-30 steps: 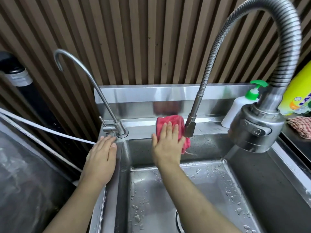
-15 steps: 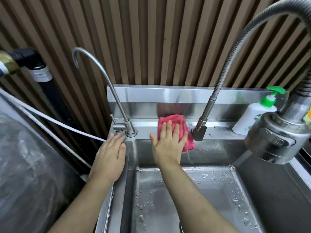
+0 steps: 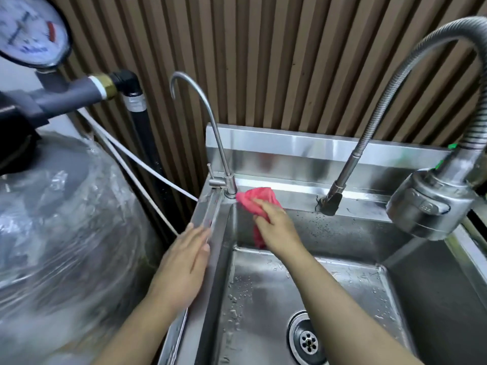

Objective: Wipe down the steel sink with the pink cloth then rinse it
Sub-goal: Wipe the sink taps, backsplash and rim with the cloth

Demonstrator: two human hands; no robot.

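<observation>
The steel sink (image 3: 340, 293) fills the lower right of the head view, its floor dotted with water drops. The pink cloth (image 3: 253, 197) is bunched at the back-left corner, beside the base of the thin gooseneck tap (image 3: 228, 184), with a strip hanging down the back wall. My right hand (image 3: 279, 230) grips the cloth there with curled fingers. Resting flat on the sink's left rim is my left hand (image 3: 181, 264), its fingers straight.
A flexible spring faucet's large sprayer head (image 3: 432, 204) hangs over the sink's right side. The drain (image 3: 307, 341) lies at the bottom. A plastic-wrapped tank (image 3: 66, 219), a pressure gauge (image 3: 29, 27), pipes and a white hose (image 3: 147, 169) stand left of the sink.
My right hand slid the cloth left along the back ledge, from beside the spring faucet's base to the thin tap's base. My left hand slid back along the left rim. The view swung left.
</observation>
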